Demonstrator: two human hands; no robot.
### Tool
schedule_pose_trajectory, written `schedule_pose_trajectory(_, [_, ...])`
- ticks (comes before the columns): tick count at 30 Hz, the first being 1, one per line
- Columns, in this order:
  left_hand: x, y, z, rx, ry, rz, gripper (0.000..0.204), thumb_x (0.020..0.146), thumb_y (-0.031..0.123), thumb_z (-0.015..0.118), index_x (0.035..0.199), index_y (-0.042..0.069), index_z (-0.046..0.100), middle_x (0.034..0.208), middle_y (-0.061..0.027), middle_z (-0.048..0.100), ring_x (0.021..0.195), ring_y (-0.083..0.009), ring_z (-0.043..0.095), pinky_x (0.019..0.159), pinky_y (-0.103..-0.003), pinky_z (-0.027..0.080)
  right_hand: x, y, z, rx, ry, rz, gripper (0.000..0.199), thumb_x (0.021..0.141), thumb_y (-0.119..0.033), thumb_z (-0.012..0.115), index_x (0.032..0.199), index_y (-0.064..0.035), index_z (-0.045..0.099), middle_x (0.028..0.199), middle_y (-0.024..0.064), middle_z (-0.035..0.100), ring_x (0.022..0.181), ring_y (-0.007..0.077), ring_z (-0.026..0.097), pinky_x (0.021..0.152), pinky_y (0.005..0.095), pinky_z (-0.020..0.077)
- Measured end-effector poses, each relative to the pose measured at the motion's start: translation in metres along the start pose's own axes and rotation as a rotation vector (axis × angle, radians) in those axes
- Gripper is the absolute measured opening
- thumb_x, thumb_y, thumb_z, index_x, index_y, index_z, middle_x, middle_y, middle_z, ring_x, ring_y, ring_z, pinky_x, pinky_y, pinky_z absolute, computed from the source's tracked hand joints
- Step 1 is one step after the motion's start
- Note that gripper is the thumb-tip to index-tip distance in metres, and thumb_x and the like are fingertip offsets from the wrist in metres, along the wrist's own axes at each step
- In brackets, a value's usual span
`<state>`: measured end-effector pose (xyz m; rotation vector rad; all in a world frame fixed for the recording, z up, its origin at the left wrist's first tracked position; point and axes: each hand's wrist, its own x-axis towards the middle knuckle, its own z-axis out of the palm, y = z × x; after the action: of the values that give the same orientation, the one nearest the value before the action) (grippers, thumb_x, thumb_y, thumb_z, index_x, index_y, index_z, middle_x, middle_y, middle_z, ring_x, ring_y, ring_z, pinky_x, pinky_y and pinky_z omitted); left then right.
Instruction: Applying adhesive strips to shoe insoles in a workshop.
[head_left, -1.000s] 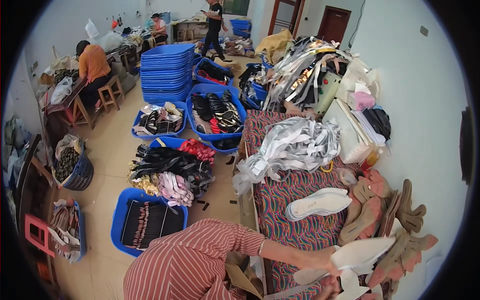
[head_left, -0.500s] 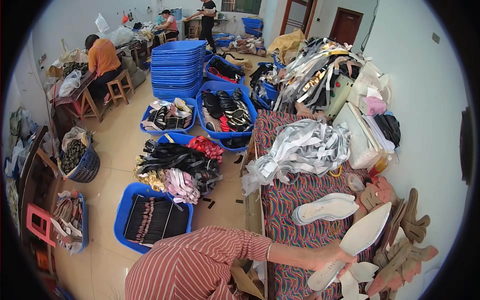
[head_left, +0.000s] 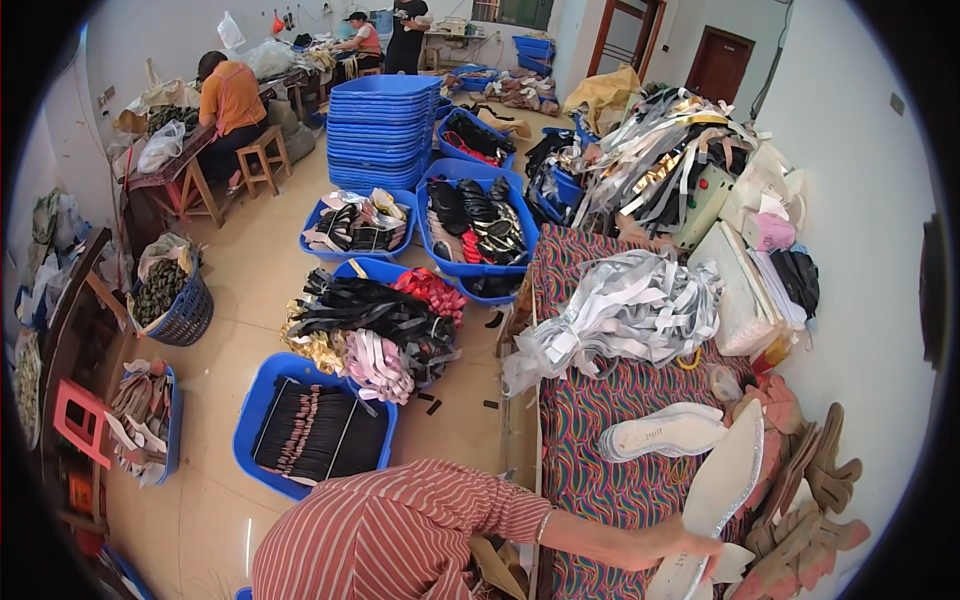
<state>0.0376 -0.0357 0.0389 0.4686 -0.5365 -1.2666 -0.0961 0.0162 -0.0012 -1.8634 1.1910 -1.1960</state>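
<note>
My left arm, in a red striped sleeve, reaches in from the lower edge toward the right side of the table. My left hand is closed around white shoe insoles with a glittery silver edge; their toe end points up and away, and the heel end shows below my fingers. Just beyond lies a small stack of similar white insoles on the patterned tablecloth. Beside my hand, to the right, are tan and pink shoe pieces. My right hand does not show.
Silver-grey strips lie farther up the table, near a heap of mixed strips. Left of the table, blue tubs of black, pink and red pieces stand on the floor by a tall stack of blue tubs. Other people work at the back.
The whole view has shifted slightly. My left hand, still gripping the insoles, has moved a little lower, and the insoles stand more upright. White pieces below my hand are now mostly covered.
</note>
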Motion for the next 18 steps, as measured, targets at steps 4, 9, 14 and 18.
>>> schedule_pose_trajectory(4, [-0.010, -0.001, -0.004, -0.024, -0.047, -0.139, 0.021, 0.088, 0.020, 0.065, 0.103, 0.006, 0.061, 0.077, -0.0050, 0.065, 0.059, -0.0150, 0.054, 0.059, -0.029, 0.048, 0.008, -0.005, 0.011, 0.047, -0.030, -0.004, 0.026, 0.095, -0.023, 0.062, 0.080, -0.0022, 0.060, 0.068, 0.0054, 0.055, 0.060, 0.0148, 0.045, 0.055, 0.0281, 0.0393])
schedule_pose_trajectory(9, [-0.042, -0.010, -0.030, 0.131, -0.353, -0.497, 0.031, 0.081, 0.019, 0.073, 0.105, 0.000, 0.066, 0.086, -0.0083, 0.071, 0.081, -0.0192, 0.066, 0.064, -0.029, 0.053, 0.020, -0.001, 0.028, 0.118, -0.077, -0.011, 0.023, 0.094, -0.022, 0.062, 0.082, -0.0027, 0.060, 0.069, 0.0050, 0.055, 0.062, 0.0145, 0.046, 0.056, 0.0278, 0.0398])
schedule_pose_trajectory(14, [-0.048, 0.076, 0.004, 0.711, -0.623, 0.071, 0.027, 0.083, 0.022, 0.074, 0.095, -0.002, 0.070, 0.082, -0.0106, 0.071, 0.081, -0.0239, 0.067, 0.067, -0.029, 0.051, 0.026, 0.000, 0.032, 0.175, -0.100, 0.003, 0.021, 0.093, -0.022, 0.062, 0.084, -0.0032, 0.060, 0.071, 0.0046, 0.056, 0.063, 0.0142, 0.047, 0.057, 0.0274, 0.0403])
schedule_pose_trajectory(18, [-0.009, 0.068, 0.002, 0.762, -0.679, -0.058, 0.025, 0.081, 0.022, 0.075, 0.091, -0.001, 0.070, 0.079, -0.0097, 0.070, 0.076, -0.0220, 0.065, 0.062, -0.029, 0.050, 0.033, 0.000, 0.036, 0.226, -0.122, 0.009, 0.019, 0.093, -0.021, 0.062, 0.085, -0.0035, 0.060, 0.072, 0.0043, 0.056, 0.064, 0.0140, 0.047, 0.058, 0.0272, 0.0406])
